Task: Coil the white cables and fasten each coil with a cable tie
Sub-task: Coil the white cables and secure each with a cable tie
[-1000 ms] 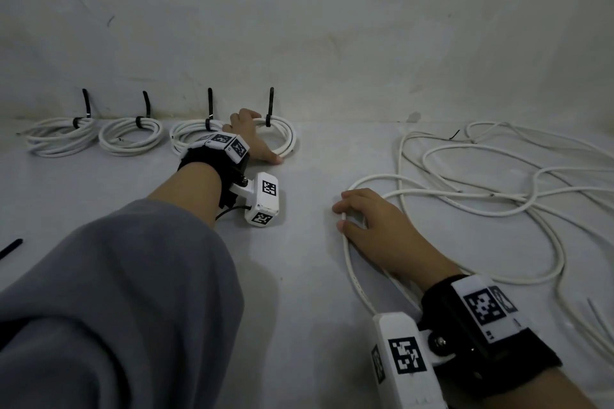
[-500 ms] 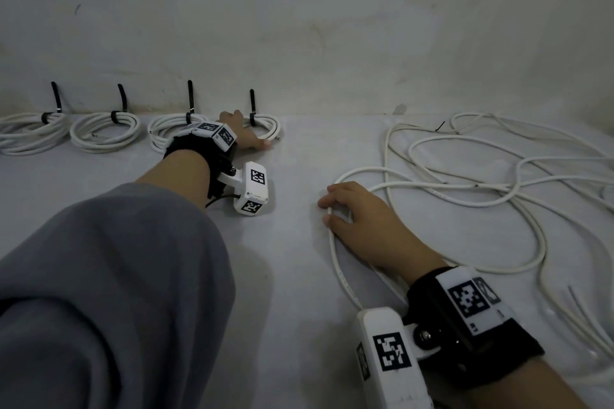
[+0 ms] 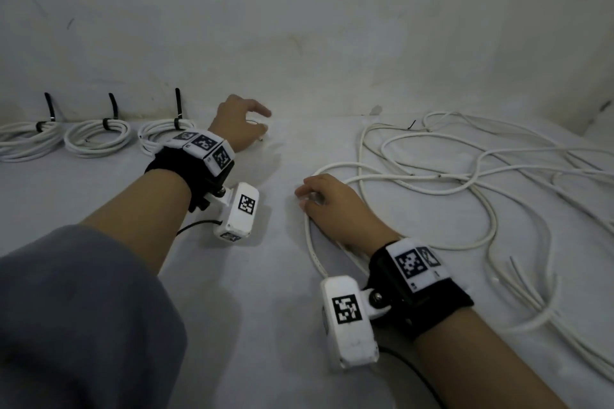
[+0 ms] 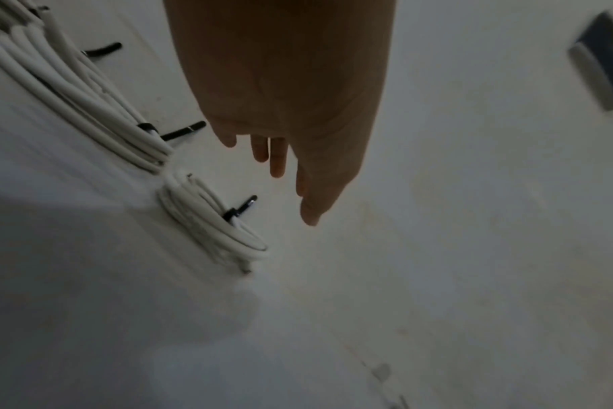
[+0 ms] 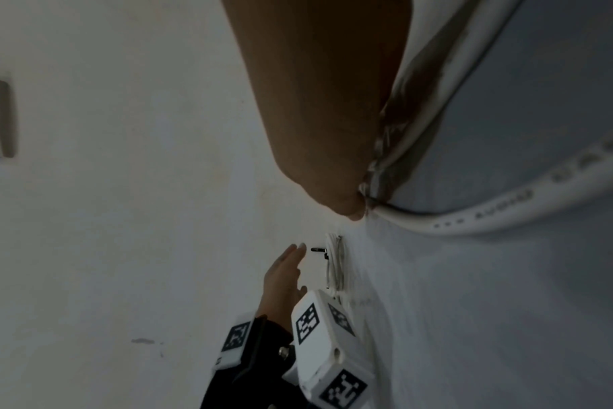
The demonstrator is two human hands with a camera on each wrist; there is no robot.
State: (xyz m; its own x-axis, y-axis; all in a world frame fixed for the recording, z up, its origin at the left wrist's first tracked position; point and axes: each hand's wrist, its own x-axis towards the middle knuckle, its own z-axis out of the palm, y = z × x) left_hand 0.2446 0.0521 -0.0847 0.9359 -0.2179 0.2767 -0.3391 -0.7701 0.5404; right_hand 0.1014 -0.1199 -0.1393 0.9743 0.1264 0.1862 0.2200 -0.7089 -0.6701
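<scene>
White coils, each cinched with a black tie, lie in a row to the left of the left hand; a fourth coil sits just under it. That hand hangs above this coil, fingers loosely spread, gripping nothing. To its right, the right hand rests flat on a loose cable, fingers relaxed. Judging by this, four are done; the sprawl beyond that hand remains uncoiled.
</scene>
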